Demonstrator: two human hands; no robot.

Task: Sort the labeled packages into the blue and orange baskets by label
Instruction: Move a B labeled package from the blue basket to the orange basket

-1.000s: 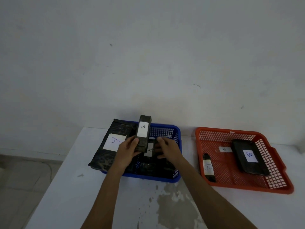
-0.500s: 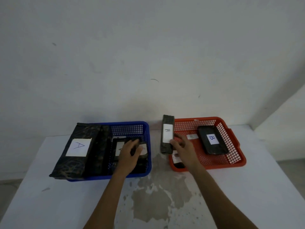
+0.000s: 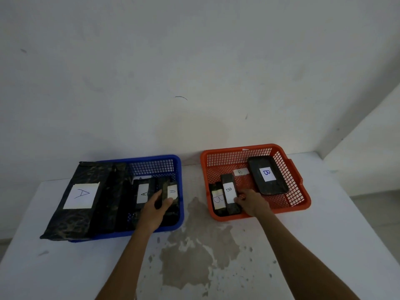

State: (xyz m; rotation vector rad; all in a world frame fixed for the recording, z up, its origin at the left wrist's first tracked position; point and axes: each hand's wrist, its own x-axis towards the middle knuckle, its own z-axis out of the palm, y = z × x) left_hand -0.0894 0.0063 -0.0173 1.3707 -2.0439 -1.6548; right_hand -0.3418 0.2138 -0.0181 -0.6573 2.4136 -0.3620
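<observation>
The blue basket (image 3: 177, 167) on the left holds a large black package labeled A (image 3: 80, 197), a middle one labeled A (image 3: 142, 192), and a small one labeled A (image 3: 171, 191). My left hand (image 3: 154, 210) grips that small package inside the basket. The orange basket (image 3: 303, 191) on the right holds a wide black package labeled B (image 3: 267, 175), a small one labeled B (image 3: 217, 200), and a long black package labeled B (image 3: 229, 194). My right hand (image 3: 252, 202) holds the long package's near end, low in the basket.
Both baskets stand on a white table (image 3: 65, 267) with a worn, peeling patch (image 3: 192, 252) between my arms. A loose white label (image 3: 240, 172) lies in the orange basket. A plain wall rises right behind the baskets; the table's right edge drops to the floor.
My right hand carried the long B package from between the baskets down into the orange basket. My left hand stayed in the blue basket and now grips the small A package.
</observation>
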